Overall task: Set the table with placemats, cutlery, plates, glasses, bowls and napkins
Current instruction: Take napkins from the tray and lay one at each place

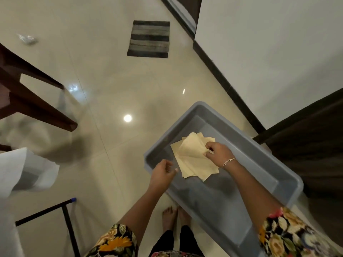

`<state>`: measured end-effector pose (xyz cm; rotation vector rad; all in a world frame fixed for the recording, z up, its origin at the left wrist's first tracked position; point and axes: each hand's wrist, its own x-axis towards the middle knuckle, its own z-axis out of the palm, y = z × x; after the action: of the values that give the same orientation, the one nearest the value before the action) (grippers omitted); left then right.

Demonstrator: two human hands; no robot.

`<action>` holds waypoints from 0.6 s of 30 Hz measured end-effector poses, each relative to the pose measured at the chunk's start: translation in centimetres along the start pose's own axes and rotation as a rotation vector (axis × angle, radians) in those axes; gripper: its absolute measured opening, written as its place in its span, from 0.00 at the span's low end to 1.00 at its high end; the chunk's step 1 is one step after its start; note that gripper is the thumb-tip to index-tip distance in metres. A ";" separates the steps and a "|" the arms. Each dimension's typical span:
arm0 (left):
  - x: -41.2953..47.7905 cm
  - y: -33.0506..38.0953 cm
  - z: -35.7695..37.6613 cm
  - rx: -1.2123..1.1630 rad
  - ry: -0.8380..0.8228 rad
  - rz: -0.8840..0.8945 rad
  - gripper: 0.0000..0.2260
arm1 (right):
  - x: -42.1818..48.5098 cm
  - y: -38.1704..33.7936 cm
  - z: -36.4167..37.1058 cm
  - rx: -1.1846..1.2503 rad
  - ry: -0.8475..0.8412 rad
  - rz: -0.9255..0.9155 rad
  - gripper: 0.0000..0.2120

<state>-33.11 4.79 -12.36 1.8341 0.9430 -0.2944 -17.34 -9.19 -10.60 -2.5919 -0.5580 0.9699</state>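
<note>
Pinching a fanned stack of cream napkins (193, 162) at its right edge with the right hand (219, 153), fingers and thumb curled onto the paper, a thin bracelet (229, 161) at the wrist. Holding the left hand (163, 173) just beside the stack's lower left corner, fingers curled inward, thumb tip right at the napkins' edge; touching or just apart, cannot tell. Napkins over the inside of a grey plastic tub (213, 201), near its left wall; resting on the bottom or lifted clear, cannot tell. Standing barefoot on glossy pale floor tiles (111, 80), feet (169, 217) just beside the tub's near left side, floral sleeves (285, 236) on both arms. Further off on the floor, a grey-and-black striped mat (149, 38), well apart from the tub. At the left edge, a dark wooden chair (33, 104), below it a white cloth corner (22, 169) and a black metal frame (66, 221).
</note>
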 end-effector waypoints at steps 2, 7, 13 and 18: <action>-1.7 1.1 -0.9 -0.081 0.002 0.006 0.13 | -3.1 -1.8 -2.3 0.040 0.071 -0.074 0.08; -6.8 4.8 -4.4 -0.399 -0.021 0.061 0.13 | -12.1 -7.1 -8.7 0.159 0.147 -0.231 0.08; -15.3 9.9 -9.9 -0.941 -0.143 0.185 0.06 | -23.0 -12.1 -14.7 0.721 -0.013 -0.343 0.03; -23.2 11.1 -11.4 -1.187 -0.192 0.271 0.17 | -28.9 -12.3 -15.3 0.834 -0.112 -0.370 0.05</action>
<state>-42.98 1.67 13.81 0.7855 0.5089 0.2362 -30.08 -14.10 21.52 -1.6408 -0.4932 0.9519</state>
